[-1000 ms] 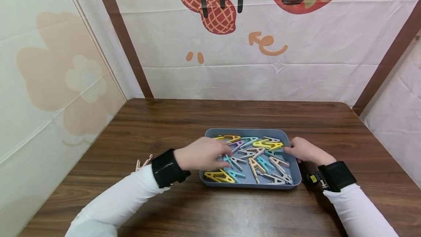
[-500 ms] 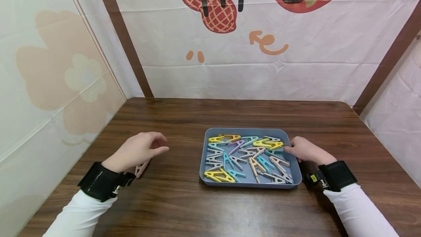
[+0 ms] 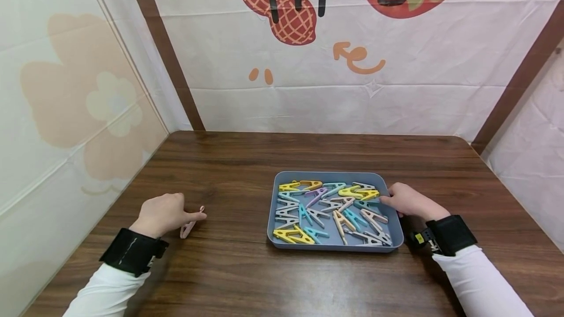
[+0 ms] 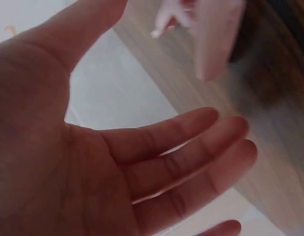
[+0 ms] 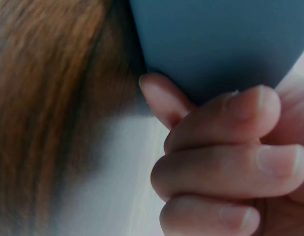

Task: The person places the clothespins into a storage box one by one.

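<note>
A grey-blue tray (image 3: 331, 175) sits on the brown wooden table and holds several clothes pegs (image 3: 330, 208) in yellow, teal, beige, grey and lilac. My right hand (image 3: 406, 200) grips the tray's right rim; the right wrist view shows its curled fingers (image 5: 226, 162) around the blue tray edge (image 5: 216, 44). Well left of the tray, my left hand (image 3: 164, 213) rests low over the table. A pale pink peg (image 3: 187, 229) lies at its fingertips. In the left wrist view the palm (image 4: 117, 167) is spread with relaxed fingers, and the pink peg (image 4: 216, 44) lies beyond them, ungripped.
The table (image 3: 273, 283) is walled in by white printed cloth at the back and on both sides. Bare wood runs behind the tray and between it and my left hand. Both wrists wear black bands.
My left hand left the tray, swung left across the table and dropped down beside the pink peg. The right hand and tray stayed put.
</note>
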Action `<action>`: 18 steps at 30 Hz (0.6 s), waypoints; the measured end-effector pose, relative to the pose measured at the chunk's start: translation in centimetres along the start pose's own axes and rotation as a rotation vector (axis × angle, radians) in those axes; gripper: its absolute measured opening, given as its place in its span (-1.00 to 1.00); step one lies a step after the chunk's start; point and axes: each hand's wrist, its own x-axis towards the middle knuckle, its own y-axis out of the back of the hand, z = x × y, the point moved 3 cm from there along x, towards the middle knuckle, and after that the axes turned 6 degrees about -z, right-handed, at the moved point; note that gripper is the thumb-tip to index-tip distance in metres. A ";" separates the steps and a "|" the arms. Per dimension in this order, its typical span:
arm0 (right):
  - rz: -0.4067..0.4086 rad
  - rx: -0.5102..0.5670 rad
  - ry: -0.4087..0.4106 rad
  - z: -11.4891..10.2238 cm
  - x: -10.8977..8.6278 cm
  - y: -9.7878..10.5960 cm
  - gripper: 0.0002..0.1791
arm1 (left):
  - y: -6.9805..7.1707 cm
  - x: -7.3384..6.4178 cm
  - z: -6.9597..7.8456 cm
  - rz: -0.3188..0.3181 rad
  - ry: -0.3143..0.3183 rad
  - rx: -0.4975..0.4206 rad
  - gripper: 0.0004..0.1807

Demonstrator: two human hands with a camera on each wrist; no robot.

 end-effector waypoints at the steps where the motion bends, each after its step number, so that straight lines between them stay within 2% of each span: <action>1: 0.001 0.000 0.002 0.0 0.0 0.0 -0.58 | -0.2 0.0 -0.1 0.004 0.009 0.001 -0.38; 5: 0.002 -0.001 -0.002 0.0 0.0 0.0 -0.57 | -0.6 0.2 -0.2 0.006 0.032 -0.006 -0.42; 9: -0.001 0.005 -0.010 0.1 0.1 0.2 -0.63 | -0.5 0.5 -0.2 -0.008 0.033 -0.008 -0.52; 13: -0.007 0.012 -0.013 0.2 0.2 0.2 -0.68 | -0.5 0.7 0.1 -0.015 0.016 -0.039 -0.58; 18: -0.003 0.004 -0.013 0.2 0.1 0.1 -0.65 | -0.8 1.1 0.2 0.008 -0.042 -0.109 -0.55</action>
